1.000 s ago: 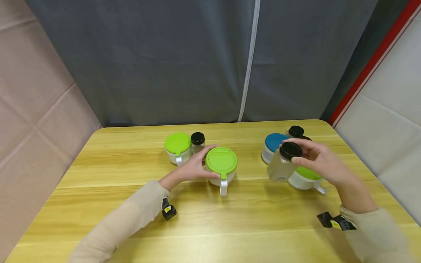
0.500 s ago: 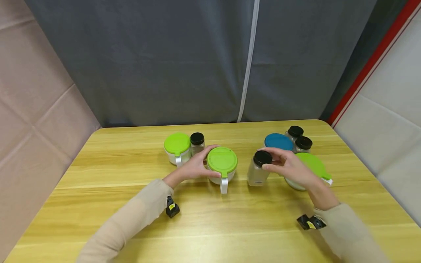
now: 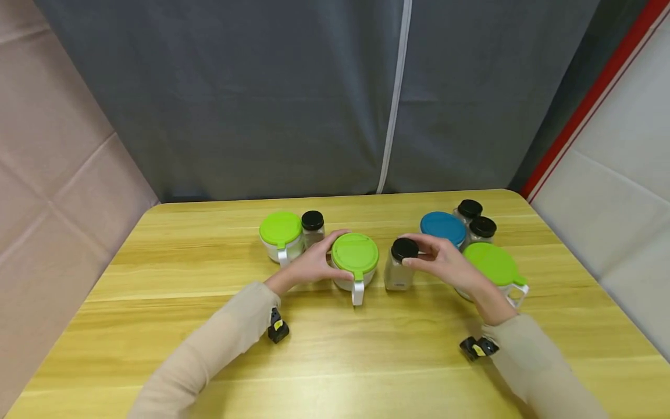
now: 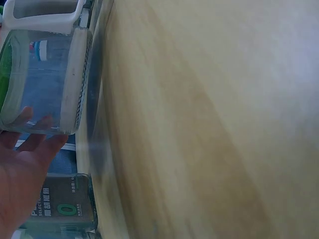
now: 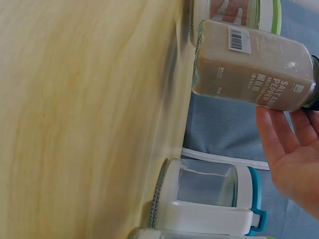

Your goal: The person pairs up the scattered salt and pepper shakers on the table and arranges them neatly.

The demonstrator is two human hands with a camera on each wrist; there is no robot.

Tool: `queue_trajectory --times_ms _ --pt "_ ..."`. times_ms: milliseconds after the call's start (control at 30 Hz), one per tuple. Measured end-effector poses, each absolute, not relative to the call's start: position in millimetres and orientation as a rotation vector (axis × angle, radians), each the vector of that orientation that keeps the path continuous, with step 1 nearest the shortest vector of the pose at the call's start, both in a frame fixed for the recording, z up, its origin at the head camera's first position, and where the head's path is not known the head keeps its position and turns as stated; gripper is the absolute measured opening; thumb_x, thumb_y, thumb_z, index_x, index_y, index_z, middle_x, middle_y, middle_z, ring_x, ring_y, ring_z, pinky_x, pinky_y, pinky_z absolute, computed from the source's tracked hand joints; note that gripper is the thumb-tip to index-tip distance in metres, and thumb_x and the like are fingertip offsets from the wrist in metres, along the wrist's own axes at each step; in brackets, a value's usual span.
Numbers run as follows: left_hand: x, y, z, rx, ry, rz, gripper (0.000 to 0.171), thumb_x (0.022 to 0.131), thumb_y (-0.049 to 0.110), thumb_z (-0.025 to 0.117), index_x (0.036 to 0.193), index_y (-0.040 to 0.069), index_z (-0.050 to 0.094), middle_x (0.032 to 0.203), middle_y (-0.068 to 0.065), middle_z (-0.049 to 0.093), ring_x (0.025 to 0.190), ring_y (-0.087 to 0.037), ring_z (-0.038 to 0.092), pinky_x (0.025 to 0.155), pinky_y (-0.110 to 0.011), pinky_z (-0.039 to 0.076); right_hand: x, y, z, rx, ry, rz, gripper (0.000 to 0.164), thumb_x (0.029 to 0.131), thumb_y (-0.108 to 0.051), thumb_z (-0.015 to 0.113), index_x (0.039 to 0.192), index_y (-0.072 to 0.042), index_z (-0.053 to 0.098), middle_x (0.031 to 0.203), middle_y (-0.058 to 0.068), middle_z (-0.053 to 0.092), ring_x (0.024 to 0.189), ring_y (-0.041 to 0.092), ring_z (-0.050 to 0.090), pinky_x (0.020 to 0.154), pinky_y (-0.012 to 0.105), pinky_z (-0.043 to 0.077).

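Note:
My left hand (image 3: 310, 266) grips the side of a clear seasoning jar (image 3: 355, 256) with a green lid and a white handle facing me. The left wrist view shows the jar's clear body (image 4: 45, 79) with fingertips against its glass. My right hand (image 3: 445, 262) pinches the black lid of a square spice bottle (image 3: 400, 274), held upright just right of that jar. In the right wrist view, the bottle (image 5: 249, 64) bears a "salt and pepper" label and a barcode. Whether its base touches the table cannot be told.
Left of the gripped jar stand another green-lidded jar (image 3: 281, 230) and a black-lidded bottle (image 3: 313, 221). Grouped at the right are a blue-lidded jar (image 3: 442, 226), two black-lidded bottles (image 3: 482, 228) and a green-lidded jar (image 3: 491, 263). A grey curtain hangs behind the wooden table (image 3: 335, 361).
My right hand has carried the spice bottle left from the right-hand group and down, beside the green-lidded jar. My left hand keeps its grip on that jar and has shifted only slightly.

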State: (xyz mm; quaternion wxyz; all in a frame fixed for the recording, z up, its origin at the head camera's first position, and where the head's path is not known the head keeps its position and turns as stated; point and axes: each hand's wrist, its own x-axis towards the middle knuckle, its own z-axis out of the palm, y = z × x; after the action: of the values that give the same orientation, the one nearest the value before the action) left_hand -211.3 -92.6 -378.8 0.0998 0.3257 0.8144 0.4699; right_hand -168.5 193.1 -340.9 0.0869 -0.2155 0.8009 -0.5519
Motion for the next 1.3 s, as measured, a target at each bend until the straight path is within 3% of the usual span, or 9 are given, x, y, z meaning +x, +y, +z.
queue_trajectory --times_ms 567,1033,1300 --pt "-215 -88 -385 0.861 2.364 1.455 0.086 0.069 0.018 0.077 0.137 0.011 0.025 0.127 -0.009 0.042 0.113 -0.019 0.042 0.097 -0.036 0.028 -184 184 -349 -0.598 2.474 -1.583 0.052 0.081 -0.021 0.065 0.126 -0.002 0.046 0.121 0.014 0.049 0.106 0.025 0.05 0.079 0.029 0.045" --pt "-225 -81 -390 0.779 2.292 1.565 0.086 0.071 0.018 0.075 0.139 0.019 0.022 0.132 -0.009 0.036 0.113 -0.021 0.041 0.096 -0.037 0.029 -197 178 -351 -0.54 2.502 -1.572 0.058 0.081 -0.025 0.064 0.129 -0.002 0.042 0.125 0.016 0.045 0.112 0.028 0.045 0.085 0.038 0.041" --pt "-222 -77 -380 0.677 2.191 1.719 0.082 0.076 0.006 0.069 0.138 0.008 0.016 0.133 -0.014 0.032 0.117 -0.025 0.037 0.098 -0.035 0.026 -203 173 -348 -0.479 2.507 -1.575 0.06 0.081 -0.032 0.064 0.131 -0.008 0.042 0.127 0.012 0.044 0.117 0.026 0.04 0.091 0.041 0.036"
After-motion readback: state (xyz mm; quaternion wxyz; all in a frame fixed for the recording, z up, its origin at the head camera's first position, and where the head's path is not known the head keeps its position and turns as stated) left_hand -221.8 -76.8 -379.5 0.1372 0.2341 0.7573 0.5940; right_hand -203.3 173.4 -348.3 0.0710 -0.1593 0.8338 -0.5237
